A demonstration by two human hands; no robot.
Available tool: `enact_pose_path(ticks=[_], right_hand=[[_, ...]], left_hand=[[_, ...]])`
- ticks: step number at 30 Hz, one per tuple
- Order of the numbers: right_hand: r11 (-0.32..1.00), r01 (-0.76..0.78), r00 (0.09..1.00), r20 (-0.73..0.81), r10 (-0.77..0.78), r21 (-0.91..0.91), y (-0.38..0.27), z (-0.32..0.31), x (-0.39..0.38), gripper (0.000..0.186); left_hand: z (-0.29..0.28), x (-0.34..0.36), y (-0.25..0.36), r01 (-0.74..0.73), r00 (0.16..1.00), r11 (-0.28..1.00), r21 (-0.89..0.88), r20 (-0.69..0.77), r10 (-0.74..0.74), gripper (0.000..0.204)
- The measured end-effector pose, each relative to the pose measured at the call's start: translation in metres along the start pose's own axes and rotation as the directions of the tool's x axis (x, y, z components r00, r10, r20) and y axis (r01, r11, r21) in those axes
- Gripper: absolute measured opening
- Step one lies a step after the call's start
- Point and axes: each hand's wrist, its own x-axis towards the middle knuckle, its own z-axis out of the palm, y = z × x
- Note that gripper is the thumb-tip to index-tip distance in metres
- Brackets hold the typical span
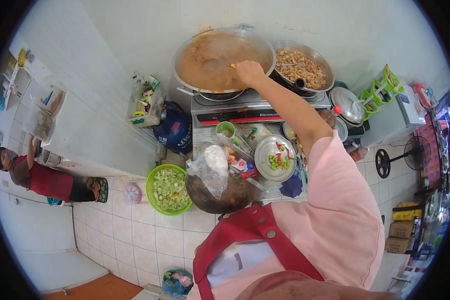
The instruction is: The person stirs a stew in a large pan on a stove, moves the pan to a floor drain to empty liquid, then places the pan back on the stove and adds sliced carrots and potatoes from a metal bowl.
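My right hand (250, 72) reaches forward over a large wok of brown liquid (205, 75) on a steel gas stove (255, 109). It is shut on the yellow-tipped handle of a ladle (216, 64) whose bowl sits in the liquid. My pink-sleeved arm crosses the stove's front. Beside it, on the right burner, a second wok (300, 67) holds browned fried pieces and a spoon. My left hand is out of sight, hidden below my pink shirt and red apron.
On the counter before the stove: a metal plate of chopped green and red chilli (275, 159), a green cup (226, 130), a dark bowl with a plastic bag (220, 192). A green basin of cut vegetables (169, 190), a blue gas cylinder (175, 131), another person (40, 177) far left.
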Motion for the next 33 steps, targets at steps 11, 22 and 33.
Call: enact_pose_path(ticks=[11,22,33], right_hand=[[0.942,0.313,0.947,0.114,-0.300,-0.120,0.004,-0.062,-0.056,0.032],[0.941,0.146,0.988,0.089,-0.125,-0.305,0.054,-0.203,-0.161,0.042],[0.986,0.003,0.992,0.128,0.019,-0.167,0.038,-0.053,-0.105,0.019]], left_hand=[[0.000,0.001,-0.015,-0.012,1.000,1.000,-0.022,-0.007,0.012,0.025],[-0.012,0.023,-0.004,-0.048,0.999,0.999,-0.007,0.007,0.048,0.025],[-0.028,0.045,0.011,-0.109,0.992,0.992,0.055,0.068,0.106,0.025]])
